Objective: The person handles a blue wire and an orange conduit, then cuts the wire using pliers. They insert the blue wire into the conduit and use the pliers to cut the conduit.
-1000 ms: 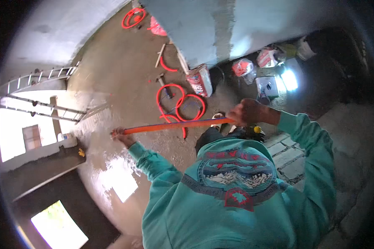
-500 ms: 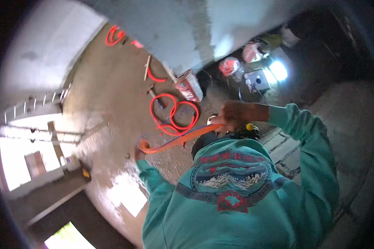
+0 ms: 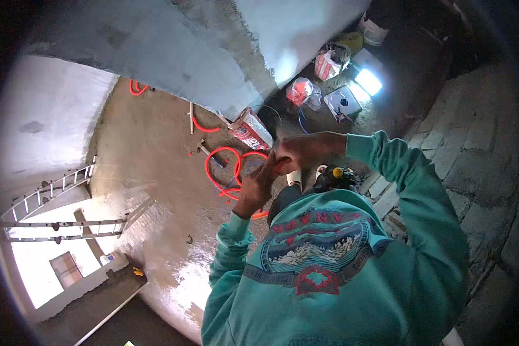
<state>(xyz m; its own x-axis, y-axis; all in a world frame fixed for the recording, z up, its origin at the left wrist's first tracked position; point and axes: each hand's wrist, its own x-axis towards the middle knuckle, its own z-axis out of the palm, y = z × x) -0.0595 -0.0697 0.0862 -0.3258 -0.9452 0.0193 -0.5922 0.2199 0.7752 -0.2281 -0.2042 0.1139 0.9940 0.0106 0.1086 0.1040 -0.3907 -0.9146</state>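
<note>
My left hand (image 3: 256, 187) and my right hand (image 3: 303, 151) meet in front of my chest, both closed. Between their fingers shows a small part of an orange-red tube (image 3: 281, 166); most of it is hidden by the hands. Beyond them, coiled red hose (image 3: 221, 151) lies on the floor, partly covered by my left hand. A hammer (image 3: 209, 153) rests beside the coil. The red and white bag (image 3: 251, 130) stands just past my hands.
A bright lamp (image 3: 368, 82) shines at the upper right, near a grey box (image 3: 343, 103) and a plastic bag (image 3: 304, 93). At left is a ladder (image 3: 52, 192). Stone blocks (image 3: 455, 167) lie on the right. A white bucket (image 3: 374, 31) stands farther back.
My hands have come together from far apart, my left hand moving right and up. The orange strip stretched between them is now mostly hidden. The view has shifted.
</note>
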